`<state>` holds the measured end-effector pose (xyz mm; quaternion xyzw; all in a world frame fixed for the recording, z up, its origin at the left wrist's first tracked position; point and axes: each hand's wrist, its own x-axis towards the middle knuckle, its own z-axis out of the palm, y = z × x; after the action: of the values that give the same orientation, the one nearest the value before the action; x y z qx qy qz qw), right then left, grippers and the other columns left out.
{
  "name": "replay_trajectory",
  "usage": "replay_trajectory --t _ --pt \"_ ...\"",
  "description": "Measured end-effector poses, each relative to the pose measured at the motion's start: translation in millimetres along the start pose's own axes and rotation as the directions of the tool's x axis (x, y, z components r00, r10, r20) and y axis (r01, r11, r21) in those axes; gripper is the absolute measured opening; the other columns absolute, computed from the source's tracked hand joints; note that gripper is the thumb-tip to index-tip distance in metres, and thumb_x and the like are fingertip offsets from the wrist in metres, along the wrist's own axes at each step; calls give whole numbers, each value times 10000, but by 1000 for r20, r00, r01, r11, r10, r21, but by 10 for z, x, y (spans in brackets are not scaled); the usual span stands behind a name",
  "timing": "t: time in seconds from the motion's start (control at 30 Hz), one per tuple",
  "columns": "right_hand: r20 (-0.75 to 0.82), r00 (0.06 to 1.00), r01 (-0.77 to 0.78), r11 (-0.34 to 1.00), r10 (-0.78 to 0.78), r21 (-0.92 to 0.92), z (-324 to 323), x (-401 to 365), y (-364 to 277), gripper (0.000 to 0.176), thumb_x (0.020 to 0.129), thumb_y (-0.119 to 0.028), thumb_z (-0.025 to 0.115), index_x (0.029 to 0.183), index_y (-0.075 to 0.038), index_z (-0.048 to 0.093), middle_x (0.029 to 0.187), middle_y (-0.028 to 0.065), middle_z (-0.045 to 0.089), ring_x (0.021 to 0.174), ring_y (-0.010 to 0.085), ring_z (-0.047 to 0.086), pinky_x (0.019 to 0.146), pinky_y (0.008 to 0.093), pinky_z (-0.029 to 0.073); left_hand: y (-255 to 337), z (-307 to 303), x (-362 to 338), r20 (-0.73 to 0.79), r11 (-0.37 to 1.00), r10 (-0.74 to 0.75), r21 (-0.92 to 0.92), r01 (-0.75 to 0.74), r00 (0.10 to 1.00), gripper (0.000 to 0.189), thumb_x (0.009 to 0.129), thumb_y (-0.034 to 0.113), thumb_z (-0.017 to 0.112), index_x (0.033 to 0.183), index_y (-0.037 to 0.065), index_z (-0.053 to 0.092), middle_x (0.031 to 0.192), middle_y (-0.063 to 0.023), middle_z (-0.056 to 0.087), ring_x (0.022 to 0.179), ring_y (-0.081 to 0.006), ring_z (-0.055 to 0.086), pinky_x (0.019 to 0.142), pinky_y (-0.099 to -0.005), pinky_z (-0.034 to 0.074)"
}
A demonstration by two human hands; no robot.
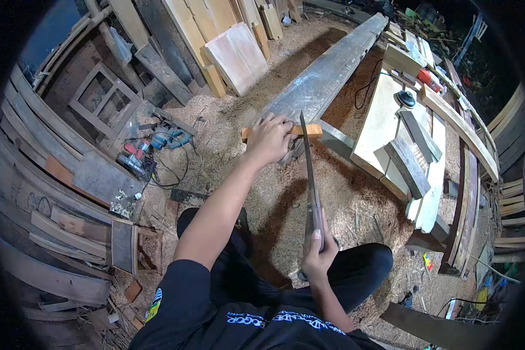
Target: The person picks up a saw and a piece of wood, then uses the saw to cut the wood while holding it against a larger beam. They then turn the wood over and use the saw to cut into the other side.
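Note:
A short orange-brown wood piece (310, 130) lies crosswise at the near end of a long grey plank bench (315, 81). My left hand (268, 139) presses on this piece, fingers bent over it and holding it against the bench. My right hand (321, 254) is wrapped round the handle of a handsaw (310, 175), below and to the right of my left hand. The saw points away from me, and its blade crosses the wood piece just right of my left fingers. Whether the teeth have cut into the wood is too small to tell.
Power tools (137, 157) with cables lie on the left floor. A pale board table (373, 134) on the right carries grey wood blocks (407, 166) and a black round object (406, 98). Boards (237, 57) lean at the back. Sawdust covers the floor.

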<state>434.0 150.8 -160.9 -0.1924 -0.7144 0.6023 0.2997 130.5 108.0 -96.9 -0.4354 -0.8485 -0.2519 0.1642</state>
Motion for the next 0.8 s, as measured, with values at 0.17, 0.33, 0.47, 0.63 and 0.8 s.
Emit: replay_trajectory --t 0.17,0.33,0.47,0.63,0.8 --pt "-8 999 -33 998 33 -52 271 684 -173 481 1068 -117 503 1521 47 491 1318 186 692 1035 142 641 923 306 509 40 -77 1 72 1000 8 -7 -7 997 185 910 230 726 1013 79 757 1124 -60 688 1105 -306 622 950 -471 512" --pt "13 991 -132 990 131 40 145 277 -98 497 1066 -121 500 1528 60 473 1267 185 713 901 124 630 827 316 534 26 -8 -16 6 998 -17 69 16 1000 189 910 221 722 1041 90 764 1155 -44 697 1132 -284 618 994 -454 502" --pt "-21 995 100 994 -101 -51 -26 -91 54 506 1066 -127 500 1529 75 460 1293 199 707 987 131 652 885 318 532 19 4 -20 -13 999 -12 42 13 1000 199 904 218 729 1049 86 761 1153 -45 696 1135 -279 616 1000 -450 498" --pt "27 996 -86 996 87 -30 245 723 -279 502 1057 -109 470 1523 78 469 1349 243 679 1204 150 628 1014 334 491 12 -34 -9 31 1000 15 14 -15 999 211 899 221 733 1050 76 756 1133 -49 694 1116 -286 620 989 -451 497" --pt "-20 993 118 993 -118 -14 202 336 -72 513 1064 -148 504 1529 64 468 1382 251 657 1229 176 627 1042 360 481 16 -30 -2 49 999 -16 36 14 999 214 894 225 739 1058 91 760 1122 -40 694 1101 -283 624 992 -454 497"
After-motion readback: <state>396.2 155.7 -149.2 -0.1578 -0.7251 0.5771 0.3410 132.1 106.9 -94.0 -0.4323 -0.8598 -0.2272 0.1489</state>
